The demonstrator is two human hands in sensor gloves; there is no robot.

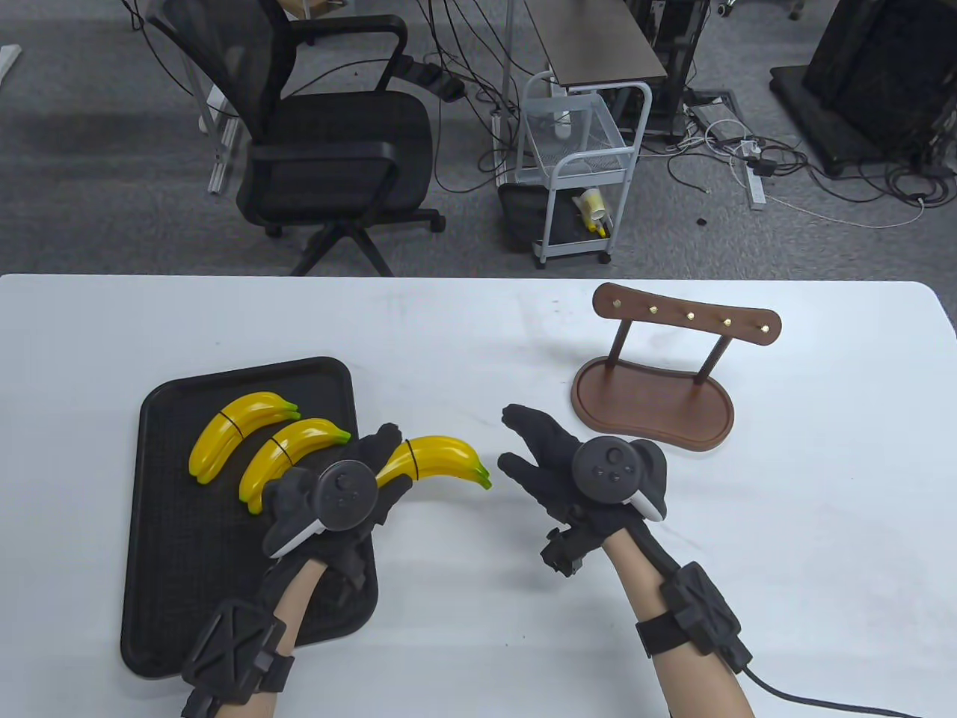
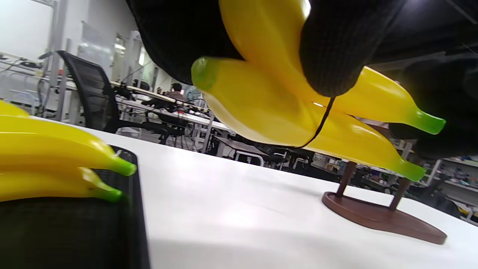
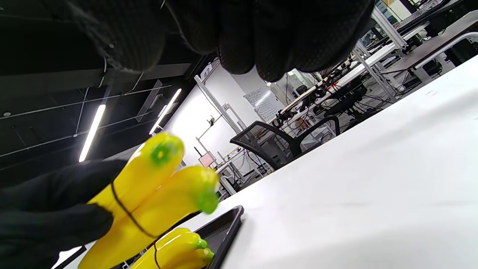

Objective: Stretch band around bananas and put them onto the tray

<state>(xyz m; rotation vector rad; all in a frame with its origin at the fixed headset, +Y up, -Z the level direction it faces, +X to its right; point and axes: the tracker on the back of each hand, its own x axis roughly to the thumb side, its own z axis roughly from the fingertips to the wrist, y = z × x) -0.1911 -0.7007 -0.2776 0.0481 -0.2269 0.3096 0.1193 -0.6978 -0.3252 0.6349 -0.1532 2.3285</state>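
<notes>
A black tray lies at the left of the white table with two yellow banana bunches on it, each ringed by a thin black band. My left hand grips a third banded bunch by its stem end, just right of the tray's right edge and lifted off the table. In the left wrist view my fingers curl over this bunch beside its band. My right hand hovers by the bunch's green tips, fingers spread, holding nothing.
A brown wooden hook stand sits on the table at the right, behind my right hand. Beyond the table's far edge stand a black office chair and a white wire cart.
</notes>
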